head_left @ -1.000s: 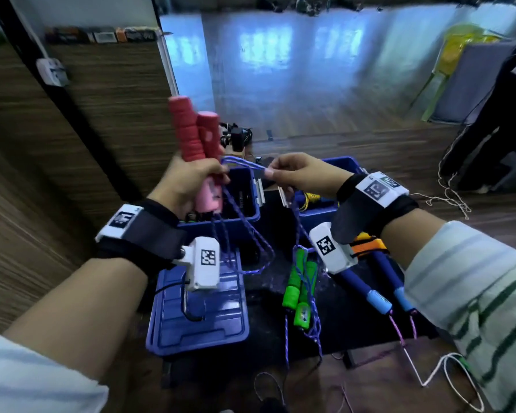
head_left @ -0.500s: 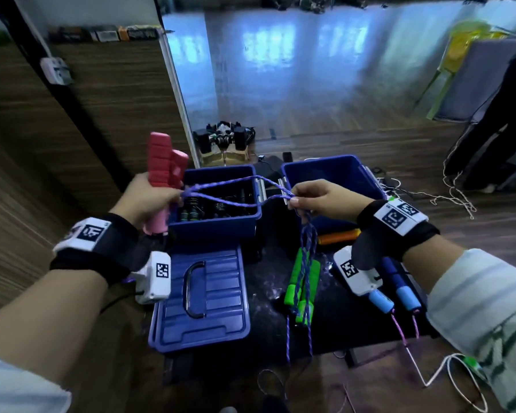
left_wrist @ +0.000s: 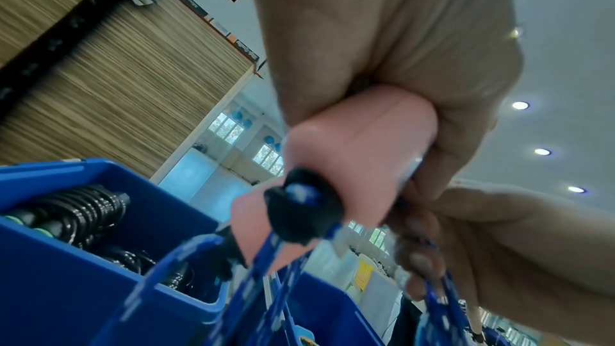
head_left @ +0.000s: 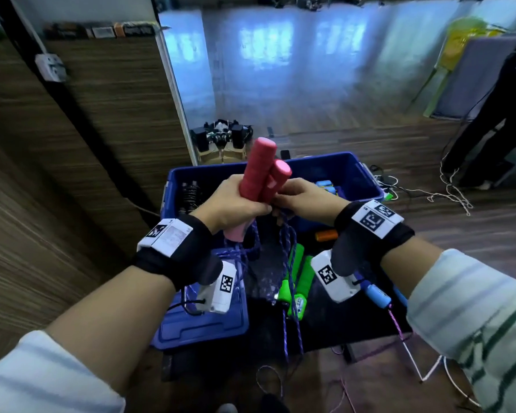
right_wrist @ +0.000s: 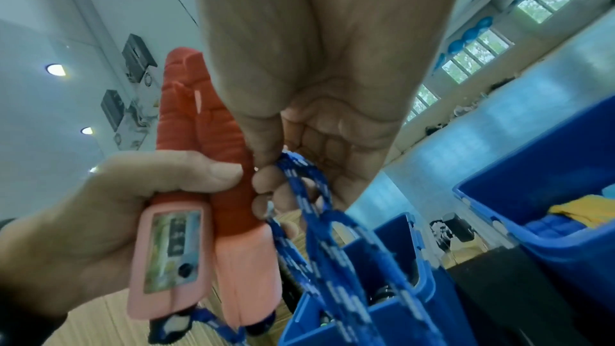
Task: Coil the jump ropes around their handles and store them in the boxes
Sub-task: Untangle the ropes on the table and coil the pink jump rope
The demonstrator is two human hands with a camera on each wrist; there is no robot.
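While L hand (head_left: pixel 233 204) clamps pink handles (head_left: pixel 261 171) upright, R hand (head_left: pixel 303 198) pinches blue rope (right_wrist: pixel 309 194) at 3 o'clock; wrap tight, keep tension, turns adjacent.

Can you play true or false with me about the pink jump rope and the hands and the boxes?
1. The left hand holds both pink handles together. True.
2. The right hand is empty. False: its fingers pinch the blue rope right beside the handles.
3. The pink handles lie inside a blue box. False: they are held up in the air, above the boxes.
4. A pair of green handles lies on the dark surface below the hands. True.
5. One pink handle has a little window on its pale end. True.
6. The blue boxes are both empty. False: one holds black coiled things, the other blue and yellow items.
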